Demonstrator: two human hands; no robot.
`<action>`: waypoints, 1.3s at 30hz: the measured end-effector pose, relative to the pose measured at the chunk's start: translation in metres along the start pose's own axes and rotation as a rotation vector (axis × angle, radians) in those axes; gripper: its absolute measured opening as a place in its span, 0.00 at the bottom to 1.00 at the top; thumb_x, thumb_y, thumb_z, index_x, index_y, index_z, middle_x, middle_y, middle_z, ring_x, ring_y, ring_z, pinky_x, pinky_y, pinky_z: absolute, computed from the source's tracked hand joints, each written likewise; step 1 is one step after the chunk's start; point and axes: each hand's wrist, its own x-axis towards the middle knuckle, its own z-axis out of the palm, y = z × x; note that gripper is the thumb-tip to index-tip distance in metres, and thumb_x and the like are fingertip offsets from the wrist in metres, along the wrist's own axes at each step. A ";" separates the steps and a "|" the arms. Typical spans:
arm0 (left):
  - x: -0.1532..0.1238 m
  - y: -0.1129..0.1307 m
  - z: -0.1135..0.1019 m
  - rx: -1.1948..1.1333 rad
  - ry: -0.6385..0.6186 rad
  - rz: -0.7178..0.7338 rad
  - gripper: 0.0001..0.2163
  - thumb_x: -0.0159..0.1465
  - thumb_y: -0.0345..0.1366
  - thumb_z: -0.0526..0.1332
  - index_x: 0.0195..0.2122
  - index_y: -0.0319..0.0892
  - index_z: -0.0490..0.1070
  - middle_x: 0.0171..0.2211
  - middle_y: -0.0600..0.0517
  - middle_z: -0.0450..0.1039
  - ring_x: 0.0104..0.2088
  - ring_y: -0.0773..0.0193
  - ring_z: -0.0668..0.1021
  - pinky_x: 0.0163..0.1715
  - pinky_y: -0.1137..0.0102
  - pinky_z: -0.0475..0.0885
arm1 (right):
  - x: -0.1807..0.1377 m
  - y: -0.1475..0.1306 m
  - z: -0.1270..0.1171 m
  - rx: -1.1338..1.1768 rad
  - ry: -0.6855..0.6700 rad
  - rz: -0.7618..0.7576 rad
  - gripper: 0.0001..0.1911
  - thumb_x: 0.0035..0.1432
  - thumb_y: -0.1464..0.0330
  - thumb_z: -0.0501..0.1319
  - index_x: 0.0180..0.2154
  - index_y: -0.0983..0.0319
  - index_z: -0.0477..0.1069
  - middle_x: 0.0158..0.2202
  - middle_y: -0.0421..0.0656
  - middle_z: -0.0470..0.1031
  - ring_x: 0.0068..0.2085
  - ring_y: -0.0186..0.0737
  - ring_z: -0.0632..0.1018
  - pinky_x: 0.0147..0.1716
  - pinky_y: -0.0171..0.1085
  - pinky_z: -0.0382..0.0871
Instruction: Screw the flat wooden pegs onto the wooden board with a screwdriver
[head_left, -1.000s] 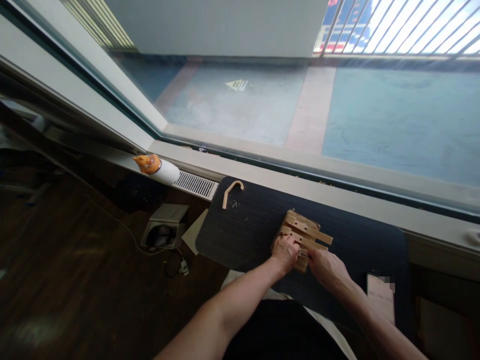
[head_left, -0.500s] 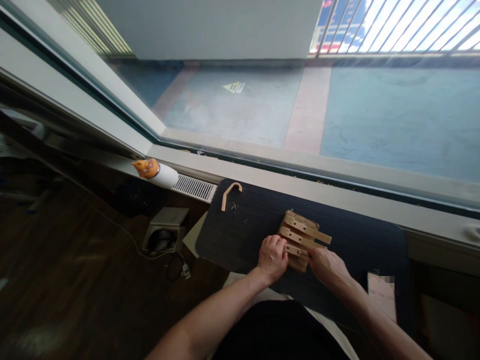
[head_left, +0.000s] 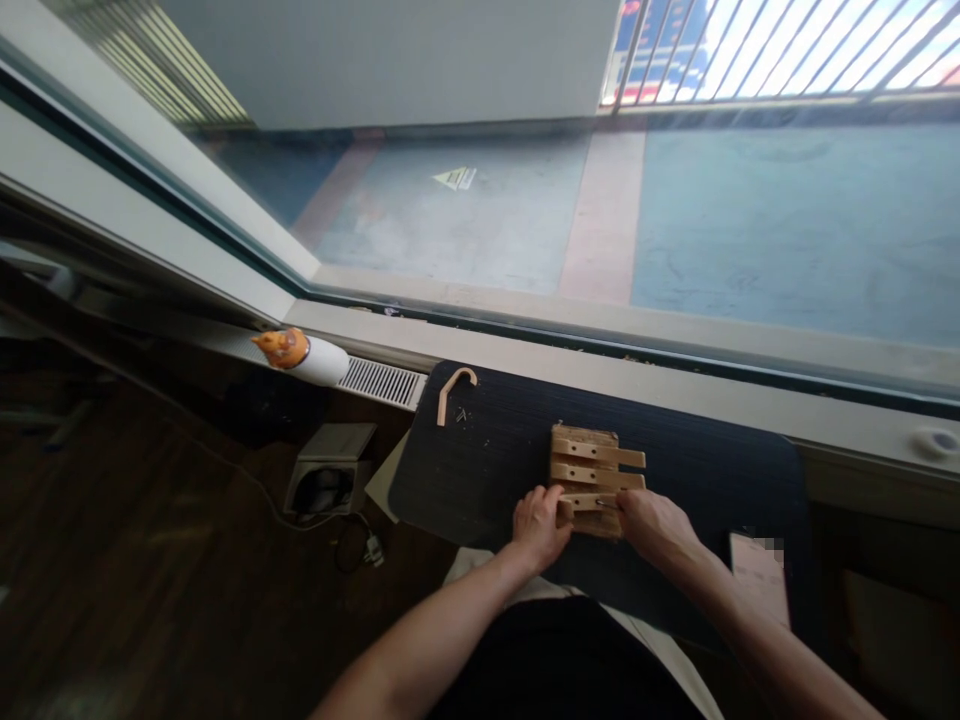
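The wooden block (head_left: 604, 526) is laid flat on the dark table (head_left: 510, 440), where firm support is presumably given, with three drilled strips set across it. The nearest strip (head_left: 586, 502) is clasped at its left end between fingers and thumb of the left hand (head_left: 541, 525), probably so that it is kept from turning. A thin metal tool (head_left: 606, 503) is closed within the right hand (head_left: 651, 520), aimed along that strip. A loose hooked piece (head_left: 442, 405) and small metal bits (head_left: 461, 415) are left well apart, apparently out of the way.
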 end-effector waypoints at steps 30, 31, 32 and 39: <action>0.033 0.038 -0.016 0.345 0.149 0.700 0.08 0.61 0.33 0.59 0.40 0.40 0.73 0.48 0.44 0.70 0.61 0.52 0.61 0.64 0.54 0.46 | -0.004 -0.011 -0.004 0.005 0.009 -0.024 0.14 0.60 0.74 0.49 0.37 0.65 0.74 0.37 0.53 0.79 0.40 0.47 0.80 0.33 0.36 0.65; 0.038 0.038 -0.013 0.361 0.133 0.714 0.08 0.60 0.33 0.60 0.40 0.40 0.74 0.48 0.44 0.71 0.61 0.51 0.60 0.64 0.53 0.46 | -0.005 -0.012 -0.003 0.005 0.013 -0.026 0.13 0.60 0.74 0.50 0.38 0.65 0.73 0.38 0.53 0.79 0.40 0.46 0.80 0.33 0.36 0.65; 0.041 0.038 -0.010 0.369 0.120 0.714 0.08 0.60 0.34 0.61 0.39 0.41 0.75 0.47 0.43 0.71 0.61 0.50 0.60 0.63 0.51 0.45 | -0.006 -0.012 -0.003 0.005 0.017 -0.026 0.12 0.60 0.73 0.50 0.39 0.66 0.72 0.38 0.53 0.79 0.40 0.46 0.80 0.32 0.36 0.65; 0.047 0.037 0.004 0.352 0.130 0.633 0.06 0.59 0.37 0.63 0.36 0.44 0.78 0.45 0.45 0.72 0.62 0.48 0.58 0.63 0.46 0.39 | -0.004 -0.008 0.004 0.024 0.038 -0.005 0.10 0.61 0.72 0.49 0.38 0.65 0.69 0.35 0.52 0.78 0.38 0.46 0.80 0.30 0.36 0.63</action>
